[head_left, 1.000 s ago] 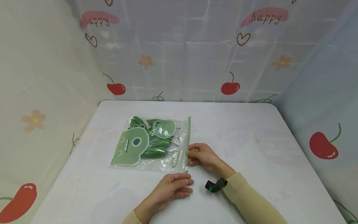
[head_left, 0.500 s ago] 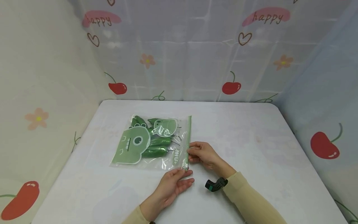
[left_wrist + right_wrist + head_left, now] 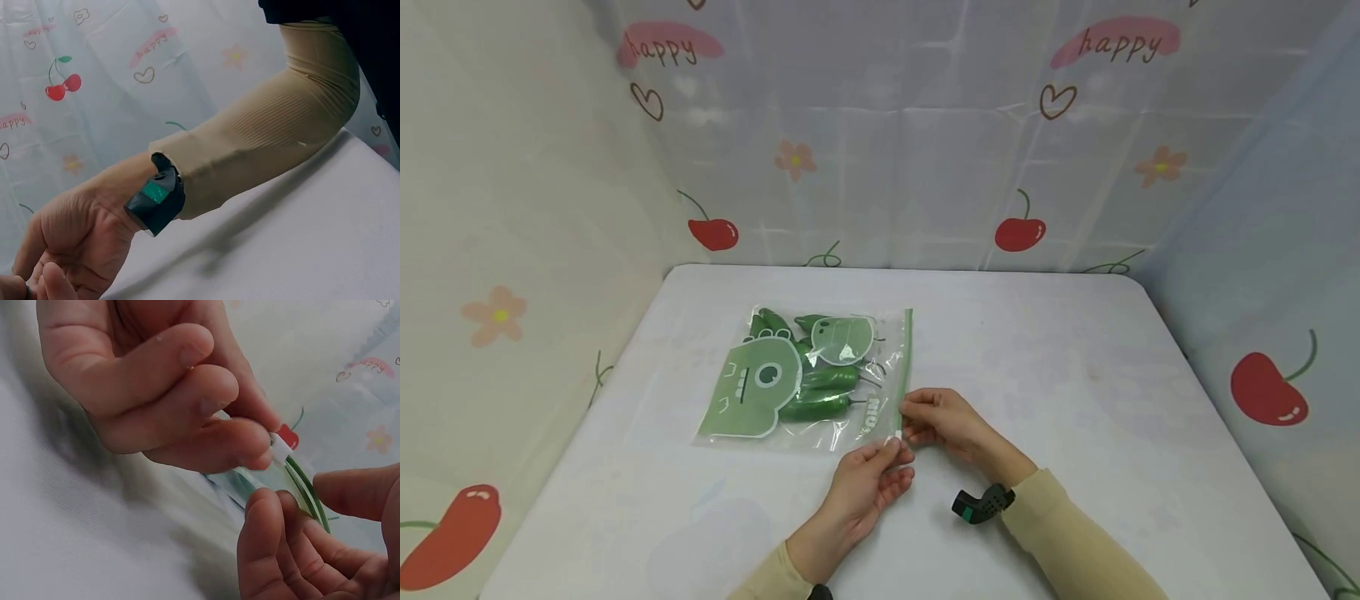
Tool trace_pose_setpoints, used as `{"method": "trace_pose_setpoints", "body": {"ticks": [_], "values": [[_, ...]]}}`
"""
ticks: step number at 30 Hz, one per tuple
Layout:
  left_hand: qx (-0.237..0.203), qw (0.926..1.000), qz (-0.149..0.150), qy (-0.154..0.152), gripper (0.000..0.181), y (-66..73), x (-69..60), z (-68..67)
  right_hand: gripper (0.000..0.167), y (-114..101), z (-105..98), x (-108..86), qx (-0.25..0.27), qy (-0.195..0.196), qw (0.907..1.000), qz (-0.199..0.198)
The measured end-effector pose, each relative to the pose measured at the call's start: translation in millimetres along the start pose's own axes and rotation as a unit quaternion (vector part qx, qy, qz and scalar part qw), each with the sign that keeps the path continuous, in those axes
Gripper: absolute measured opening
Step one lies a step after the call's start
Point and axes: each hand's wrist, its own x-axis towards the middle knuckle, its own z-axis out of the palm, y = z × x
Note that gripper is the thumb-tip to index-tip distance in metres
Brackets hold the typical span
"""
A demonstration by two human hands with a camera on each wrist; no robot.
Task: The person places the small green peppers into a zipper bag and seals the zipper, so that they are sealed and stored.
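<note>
A clear zip bag with green dinosaur prints lies flat on the table, several green peppers inside it. Its green zip strip runs along the right side. My left hand pinches the strip's near end between thumb and index finger. There, in the right wrist view, a white slider shows at the fingertips. Just farther along, my right hand pinches the zip strip with thumb and fingers. The left wrist view shows my right hand from the side, but not the bag.
The white table has a patterned curtain behind it and at both sides. A black wrist device with a green patch sits at my right cuff.
My left hand has moved up to the zip strip's near end and now pinches it. My right hand stays on the strip. The bag has barely shifted.
</note>
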Motion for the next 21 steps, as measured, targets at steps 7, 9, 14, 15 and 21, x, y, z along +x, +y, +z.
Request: {"method": "trace_pose_setpoints", "body": {"ticks": [7, 9, 14, 15, 21], "values": [[0.005, 1.0000, 0.007, -0.001, 0.026, -0.7, 2.6, -1.1, 0.034, 5.4, 1.3, -9.2, -0.035, -0.031, 0.9989, -0.006], [0.005, 0.9999, 0.009, -0.004, 0.026, -1.1, 3.4, -1.1, 0.033, 6.7, 1.6, -11.4, -0.038, -0.037, 0.9985, -0.010], [0.007, 0.9999, 0.011, -0.005, 0.026, -0.3, 4.9, -0.2, 0.027, 8.9, 3.4, -15.8, -0.057, -0.042, 0.9973, -0.019], [0.009, 0.9999, 0.011, -0.005, 0.025, 0.0, 5.1, 0.1, 0.026, 9.2, 3.8, -16.5, -0.064, -0.041, 0.9969, -0.020], [0.025, 0.9995, 0.017, -0.006, 0.022, 0.5, 8.1, 0.8, 0.022, 12.3, 6.3, -19.3, -0.083, -0.036, 0.9956, -0.025]]}}
